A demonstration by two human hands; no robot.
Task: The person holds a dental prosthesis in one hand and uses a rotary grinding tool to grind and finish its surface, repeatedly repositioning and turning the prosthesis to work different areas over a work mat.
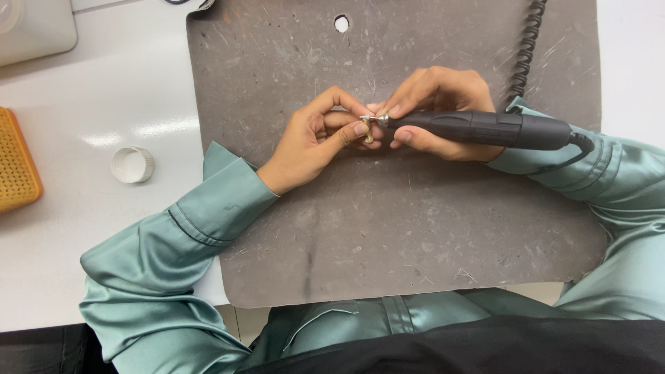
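- Head view: both hands meet over the middle of a scuffed grey mat (pixel 388 228), which lies on a white table (pixel 90 228).
- The right hand (pixel 433 111) is wrapped tight round a black rotary handpiece (pixel 478 129), its metal tip aimed left.
- The left hand (pixel 315 135) pinches a tiny pale piece (pixel 368 138) between thumb and fingertips, right under that tip; what the piece is cannot be made out.
- A coiled black cord (pixel 526 48) runs up the mat behind the right hand.
- Off to the left sits a small white cap (pixel 131 165), well apart, with an orange perforated block (pixel 15 166) at the edge.
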